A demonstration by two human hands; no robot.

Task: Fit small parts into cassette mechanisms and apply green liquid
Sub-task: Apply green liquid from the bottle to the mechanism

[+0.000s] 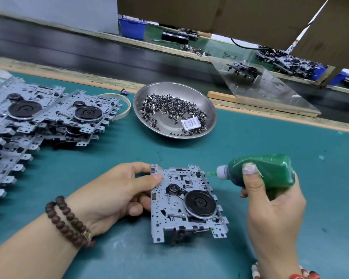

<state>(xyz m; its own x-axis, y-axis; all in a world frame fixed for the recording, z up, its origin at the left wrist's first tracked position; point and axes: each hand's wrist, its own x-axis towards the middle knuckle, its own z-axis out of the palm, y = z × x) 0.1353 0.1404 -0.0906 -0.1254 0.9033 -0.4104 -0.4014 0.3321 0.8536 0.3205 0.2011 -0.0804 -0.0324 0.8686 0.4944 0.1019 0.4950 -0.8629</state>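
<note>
While my left hand (pixel 117 190) grips the mechanism (pixel 186 204) below the bowl (pixel 174 109), my right hand (pixel 274 206) squeezes the bottle (pixel 264 170) at its far edge; its near corner is already dotted green, and a stack (pixel 38 121) lies left of the bowl.

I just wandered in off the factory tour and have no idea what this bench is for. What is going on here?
A person is working on a cassette mechanism on a green mat. The left hand grips its left edge, while the right hand holds a squeeze bottle of green liquid, its nozzle tip at the mechanism's upper right corner. A green dot already shows near the lower right corner. A steel bowl of small parts sits behind, and a stack of other mechanisms lies to the left.
</note>
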